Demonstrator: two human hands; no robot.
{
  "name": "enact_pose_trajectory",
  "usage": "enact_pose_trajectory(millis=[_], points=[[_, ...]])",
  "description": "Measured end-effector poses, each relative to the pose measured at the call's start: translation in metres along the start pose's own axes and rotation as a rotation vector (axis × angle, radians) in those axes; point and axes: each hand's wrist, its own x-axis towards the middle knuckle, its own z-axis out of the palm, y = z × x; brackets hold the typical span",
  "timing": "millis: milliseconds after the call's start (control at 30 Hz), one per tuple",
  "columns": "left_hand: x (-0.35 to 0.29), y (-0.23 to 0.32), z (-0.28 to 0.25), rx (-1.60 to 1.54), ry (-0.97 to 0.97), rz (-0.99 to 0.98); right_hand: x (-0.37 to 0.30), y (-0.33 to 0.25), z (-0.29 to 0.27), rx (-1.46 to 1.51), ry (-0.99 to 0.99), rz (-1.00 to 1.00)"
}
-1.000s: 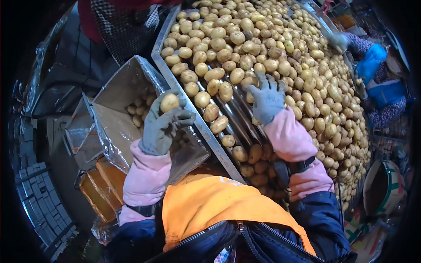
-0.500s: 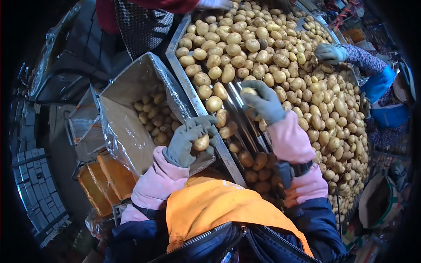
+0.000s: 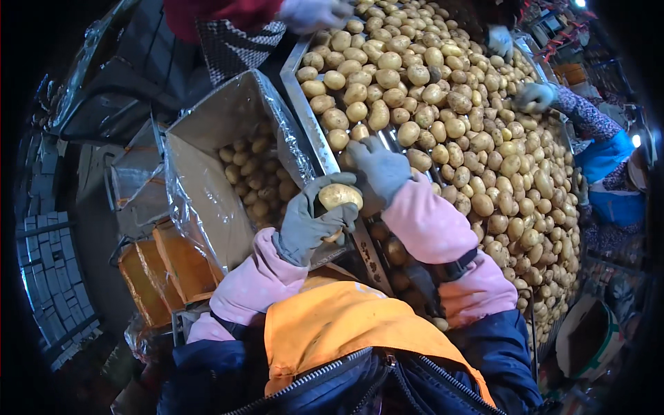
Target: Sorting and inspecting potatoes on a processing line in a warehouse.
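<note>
My left hand (image 3: pixel 304 225), in a grey glove, holds a large pale potato (image 3: pixel 340 197) between thumb and fingers. A second potato (image 3: pixel 333 237) shows in the lower part of that palm. Just to the right, my right hand (image 3: pixel 384 169), gloved too, reaches palm down over the near left side of the sorting table, its fingertips by a small potato (image 3: pixel 359 131). The underside of its fingers is hidden, so whether it grips anything does not show. Potatoes (image 3: pixel 456 128) are heaped across the table, with metal rollers (image 3: pixel 389 137) partly visible between them.
Left of the table's metal rim (image 3: pixel 315 135) stands a carton (image 3: pixel 200 183) lined with clear plastic, partly filled with potatoes. Orange crates (image 3: pixel 149 277) stand nearer me. Co-workers' gloved hands (image 3: pixel 536 97) work at the table's far and right sides. A white sack (image 3: pixel 584 335) stands lower right.
My right hand has moved left and nearer to my left hand; the potato it held no longer shows there. My left hand has risen slightly, and a larger potato now shows in it.
</note>
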Motion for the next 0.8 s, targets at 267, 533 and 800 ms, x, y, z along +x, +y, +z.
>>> enact_pose_trajectory(millis=[267,533,800], points=[[-0.013,-0.007,-0.014,-0.054,-0.129,0.054,-0.002,0.007,0.007,0.317,0.174,0.057],[-0.022,-0.010,-0.015,-1.002,-0.374,-0.341,-0.080,-0.022,-0.032,1.483,0.192,0.117],[-0.038,0.010,-0.011,-0.935,-0.181,-0.172,-0.087,-0.040,-0.014,0.925,0.129,-0.297]])
